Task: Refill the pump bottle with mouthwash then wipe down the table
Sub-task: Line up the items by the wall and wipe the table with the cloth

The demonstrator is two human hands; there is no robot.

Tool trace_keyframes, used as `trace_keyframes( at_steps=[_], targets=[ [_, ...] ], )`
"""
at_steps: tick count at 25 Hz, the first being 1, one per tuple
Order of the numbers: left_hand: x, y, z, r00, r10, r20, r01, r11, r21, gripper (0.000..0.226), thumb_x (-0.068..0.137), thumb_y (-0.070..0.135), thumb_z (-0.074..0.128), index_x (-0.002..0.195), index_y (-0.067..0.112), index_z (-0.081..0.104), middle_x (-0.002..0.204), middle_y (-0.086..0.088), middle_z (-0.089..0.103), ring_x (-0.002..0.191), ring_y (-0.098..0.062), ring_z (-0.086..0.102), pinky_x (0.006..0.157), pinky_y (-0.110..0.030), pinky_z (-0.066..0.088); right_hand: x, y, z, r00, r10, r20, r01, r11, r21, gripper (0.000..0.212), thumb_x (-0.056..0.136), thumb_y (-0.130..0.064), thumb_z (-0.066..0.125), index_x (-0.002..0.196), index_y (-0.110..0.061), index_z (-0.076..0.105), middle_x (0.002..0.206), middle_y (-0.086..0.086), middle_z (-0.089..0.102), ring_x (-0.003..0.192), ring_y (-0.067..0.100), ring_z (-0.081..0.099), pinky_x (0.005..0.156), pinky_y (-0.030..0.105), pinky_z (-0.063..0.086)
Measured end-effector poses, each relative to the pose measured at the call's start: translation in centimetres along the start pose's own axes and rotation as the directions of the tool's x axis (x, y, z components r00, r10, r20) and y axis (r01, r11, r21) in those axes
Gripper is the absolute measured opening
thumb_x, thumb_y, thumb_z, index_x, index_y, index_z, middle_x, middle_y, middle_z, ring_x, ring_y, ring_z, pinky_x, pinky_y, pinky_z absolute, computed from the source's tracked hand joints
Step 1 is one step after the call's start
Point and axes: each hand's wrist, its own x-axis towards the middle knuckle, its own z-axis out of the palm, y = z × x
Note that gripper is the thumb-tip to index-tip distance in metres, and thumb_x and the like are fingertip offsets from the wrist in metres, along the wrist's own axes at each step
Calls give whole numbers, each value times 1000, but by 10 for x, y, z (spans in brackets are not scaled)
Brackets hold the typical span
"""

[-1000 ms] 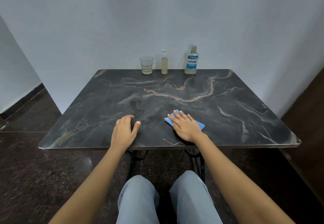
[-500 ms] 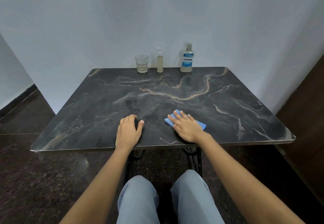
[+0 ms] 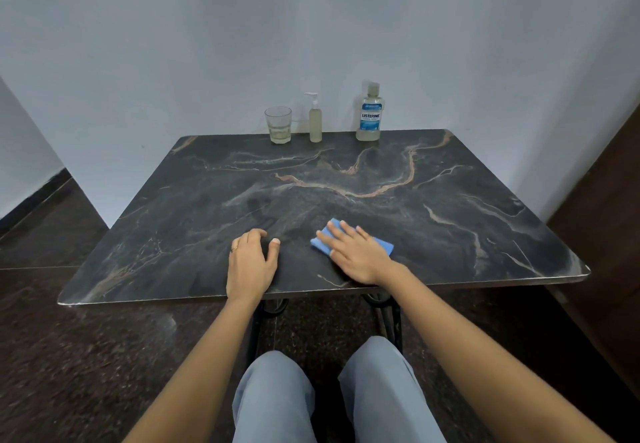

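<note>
The person is sitting at the dark marbled tabletop [image 3: 450,234] with both forearms reaching over its near edge. The right hand [image 3: 356,253] is lying flat, fingers straight and slightly spread, pressing down on the folded blue cloth [image 3: 320,241], which is showing beyond the fingertips and again past the little-finger side. Compared with half a second ago, this hand and the cloth are sitting a little further left, closer to the left hand [image 3: 251,266]. The left hand is staying where it was, resting on the tabletop near the front edge with its fingers loosely curled, thumb out to the side, holding nothing; a ring [image 3: 234,249] is showing on one finger.

Along the far edge, against the wall, the glass [image 3: 278,125], the pump bottle [image 3: 315,127] and the mouthwash bottle [image 3: 369,116] are standing upright in a row, left to right, apart from one another, unchanged from the earlier frames. The pump bottle is holding pale liquid, with its pump head on top. The glass is holding a little pale liquid at the bottom.
</note>
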Motion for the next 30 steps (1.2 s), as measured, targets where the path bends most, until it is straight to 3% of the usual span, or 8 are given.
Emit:
trace_keyframes(
  at_steps=[2, 6, 7, 11, 16, 20, 25, 30],
  targets=[
    [3, -1, -4, 1000, -15, 10, 16, 999, -41, 37, 95, 36, 52, 121, 10, 54, 122, -6, 58, 121, -24, 44, 99, -39, 39, -9, 16, -3, 997, -81, -8, 81, 996, 30, 48, 104, -32, 21, 151, -35, 11, 161, -7, 2, 148, 14, -2, 119, 40, -1],
    [16, -17, -15, 999, -1, 51, -2, 998, 56, 42, 94, 37, 52, 125, 9, 53, 124, -8, 58, 120, -28, 47, 99, -43, 39, 33, 39, -23, 976, 214, 45, -217, 973, 78, 50, 103, -32, 17, 152, -34, 8, 162, -4, -1, 149, 18, -4, 119, 42, -3],
    [19, -22, -17, 999, -7, 47, 3, 997, 80, 42, 94, 37, 52, 124, 8, 53, 124, -9, 59, 119, -29, 48, 99, -43, 39, 39, 30, -22, 973, 228, 39, -230, 972, 56, 50, 103, -31, 16, 152, -33, 7, 162, -3, -2, 149, 19, -5, 119, 41, -3],
    [21, -25, -15, 999, -40, 24, 38, 997, 67, 39, 94, 38, 52, 120, 9, 56, 119, -7, 60, 118, -28, 48, 99, -42, 37, 22, 26, -5, 998, -56, 12, 55, 997, 59, 49, 104, -32, 20, 152, -34, 10, 161, -7, 1, 148, 14, -4, 119, 37, -3],
    [21, -23, -12, 1000, -17, -12, 18, 996, 93, 37, 96, 37, 49, 119, 9, 56, 119, -5, 61, 118, -25, 48, 100, -40, 37, 69, 25, -19, 986, 164, 23, -165, 984, 71, 50, 104, -31, 17, 153, -31, 8, 162, -3, 0, 149, 18, -4, 119, 39, -2],
    [21, -23, -10, 1000, -9, -14, 11, 996, 86, 35, 96, 36, 48, 117, 9, 57, 119, -6, 60, 117, -25, 48, 100, -39, 37, 66, 20, -13, 997, -70, 32, 68, 996, 55, 50, 105, -32, 20, 153, -28, 10, 161, -3, 2, 149, 18, -2, 119, 38, -1],
    [22, -25, -9, 999, -21, -27, 23, 997, 76, 33, 96, 35, 48, 116, 10, 57, 118, -5, 60, 116, -24, 48, 100, -38, 37, 101, 8, -24, 988, 140, 57, -143, 989, 41, 50, 104, -31, 17, 153, -29, 5, 162, -3, -2, 149, 21, -5, 119, 39, -2],
    [21, -24, -9, 999, -33, -26, 34, 998, 54, 31, 96, 35, 49, 116, 12, 56, 119, -3, 60, 116, -22, 47, 100, -36, 36, 77, 1, -14, 978, -189, 83, 184, 981, 59, 50, 105, -31, 22, 152, -29, 9, 161, -5, 2, 148, 15, -3, 119, 37, -2]
  ],
)
